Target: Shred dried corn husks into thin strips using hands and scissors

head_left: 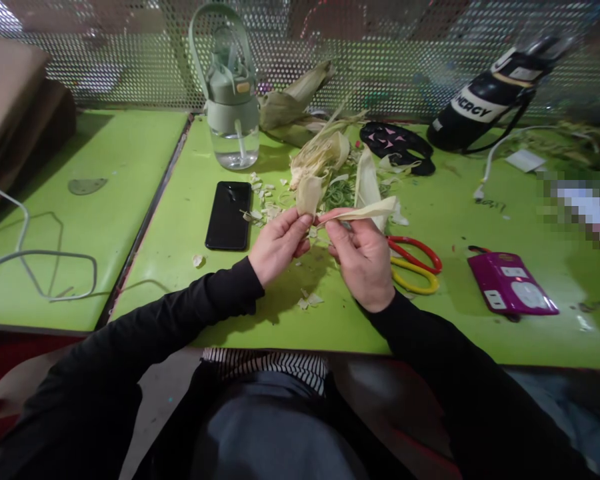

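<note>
Between the fingertips of my left hand (283, 241) is a pale, dry corn husk piece (310, 195) that stands up from the pinch. My right hand (363, 257) pinches a longer husk strip (367, 211) pointing right. The two hands nearly touch; whether the pieces join there I cannot tell. Just beyond lie a bundle of dry husks (323, 157), thin green strips (340, 192) and an upright-leaning husk (366, 177). Scissors with one red and one yellow handle (415, 273) lie beside my right hand, their blades hidden. Small husk scraps (310, 300) are scattered on the green table (280, 327).
A black phone (229, 215) lies left of the hands, with a clear water bottle (233, 127) behind it. To the right are a purple power socket (513, 283), a black eye mask (397, 145) and a black bottle (473, 110). A perforated metal screen (145, 60) closes the back.
</note>
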Demonstrator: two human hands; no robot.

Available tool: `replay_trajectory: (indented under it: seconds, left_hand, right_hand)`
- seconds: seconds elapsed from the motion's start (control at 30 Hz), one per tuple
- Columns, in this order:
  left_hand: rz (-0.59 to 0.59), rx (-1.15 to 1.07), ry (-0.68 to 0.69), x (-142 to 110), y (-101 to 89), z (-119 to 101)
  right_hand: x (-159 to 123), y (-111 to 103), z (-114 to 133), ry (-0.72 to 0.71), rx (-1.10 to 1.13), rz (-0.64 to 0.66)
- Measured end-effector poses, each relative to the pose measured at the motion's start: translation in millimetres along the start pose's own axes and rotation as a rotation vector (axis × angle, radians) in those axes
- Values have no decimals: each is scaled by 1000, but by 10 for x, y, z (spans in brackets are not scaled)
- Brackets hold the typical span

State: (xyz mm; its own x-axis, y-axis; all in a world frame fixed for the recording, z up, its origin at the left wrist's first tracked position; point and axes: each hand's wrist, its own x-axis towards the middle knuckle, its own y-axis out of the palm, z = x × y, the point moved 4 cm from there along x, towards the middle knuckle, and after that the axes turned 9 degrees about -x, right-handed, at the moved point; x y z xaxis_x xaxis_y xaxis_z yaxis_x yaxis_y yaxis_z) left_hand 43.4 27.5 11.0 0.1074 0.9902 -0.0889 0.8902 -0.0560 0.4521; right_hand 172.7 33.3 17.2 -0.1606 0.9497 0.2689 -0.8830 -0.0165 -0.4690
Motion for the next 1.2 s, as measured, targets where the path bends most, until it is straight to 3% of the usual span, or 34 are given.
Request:
replay_trajectory:
  seconds: [0.2,0.3,0.47,0.67,0.83,1.03,1.2]
  left_hand:
    - [75,62,39,6,-46,22]
    - [121,125,15,44,-100,64]
    - [156,207,41,100,-162,157]
    - [115,279,123,20,-112,167]
    - [168,217,60,-30,-50,140]
    - [113,102,-79,-22,-104,155]
    - [51,94,-115,-2,-87,139]
  right_hand:
    - [67,-15,-41,-11,33,28]
    - [105,-37,-66,-74,-72,62]
    - [90,-60,-35,-220,-401,2]
    - [36,-49,27,-322,-432,-78]
    - [47,-70,9,-245,-324,-56]
    - [115,-37,-97,-50,-110,109]
    - [94,10,-94,-20,-149,169]
